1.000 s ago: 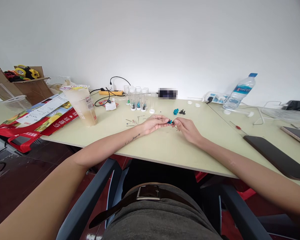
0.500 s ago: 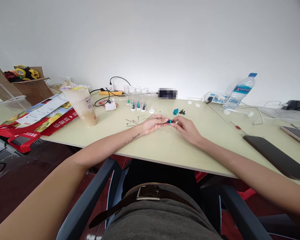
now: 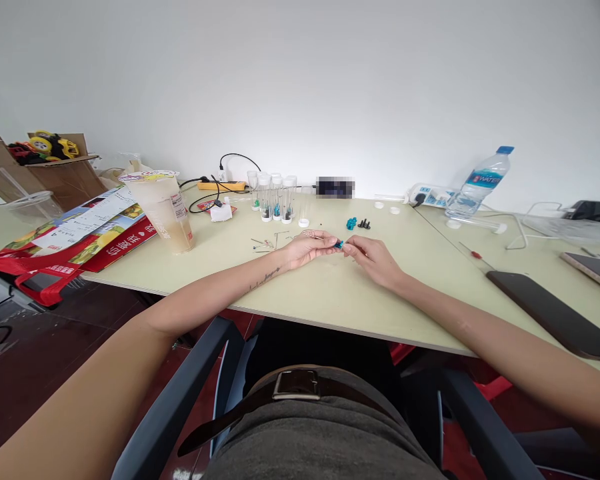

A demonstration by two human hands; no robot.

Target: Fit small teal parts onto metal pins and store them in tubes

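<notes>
My left hand (image 3: 307, 248) and my right hand (image 3: 373, 257) meet over the middle of the pale table (image 3: 330, 293). Both pinch a tiny blue part (image 3: 339, 245) between their fingertips, just above the tabletop. Behind the hands lie another blue part (image 3: 351, 223) and a small black part (image 3: 364, 224). A row of clear vials (image 3: 275, 197) with white caps stands farther back, and thin metal pins (image 3: 266, 243) lie left of my left hand.
A plastic cup of milky drink (image 3: 164, 211) stands at the left beside a red bag with printed sheets (image 3: 75, 237). A water bottle (image 3: 477, 181), a small red screwdriver (image 3: 471, 251) and a dark phone (image 3: 550, 313) sit at the right. Power strips and cables run along the wall.
My fingertips have shifted slightly around the blue part, with the right hand's fingers drawn closer to it. Everything else stays where it was.
</notes>
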